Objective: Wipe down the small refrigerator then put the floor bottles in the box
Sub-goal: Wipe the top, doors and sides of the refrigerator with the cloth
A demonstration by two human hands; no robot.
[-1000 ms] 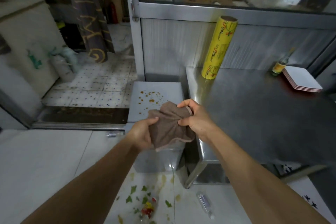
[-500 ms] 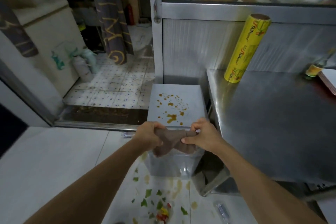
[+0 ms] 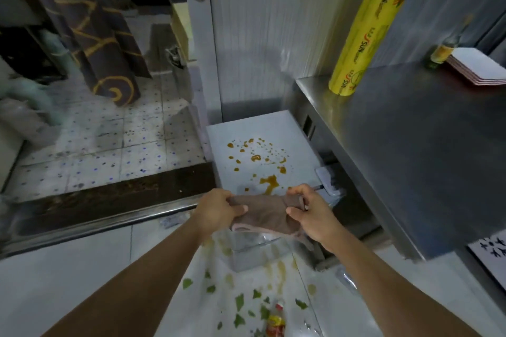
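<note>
A small white refrigerator (image 3: 290, 139) stands on the floor beside the steel table, its top spattered with orange-brown sauce. Both hands hold a brown cloth (image 3: 267, 217) stretched between them just above the fridge's near edge. My left hand (image 3: 219, 212) grips its left end, my right hand (image 3: 306, 210) pinches its right end. On the floor near me lie a small bottle with a red and yellow label (image 3: 276, 321) and a clear plastic bottle (image 3: 346, 279), partly hidden by my right forearm. Another clear bottle (image 3: 172, 220) lies by the door sill.
A steel table (image 3: 427, 128) at the right carries a yellow film roll (image 3: 369, 33), a glass bottle (image 3: 445, 49) and stacked plates (image 3: 479, 65). Green leaf bits (image 3: 241, 301) and sauce drips litter the white floor. A metal door sill (image 3: 95, 223) runs at left.
The view has moved closer to the fridge and tilted down. Both hands have lowered the cloth and pulled it out flat between them, from a bunched hold to a stretched one.
</note>
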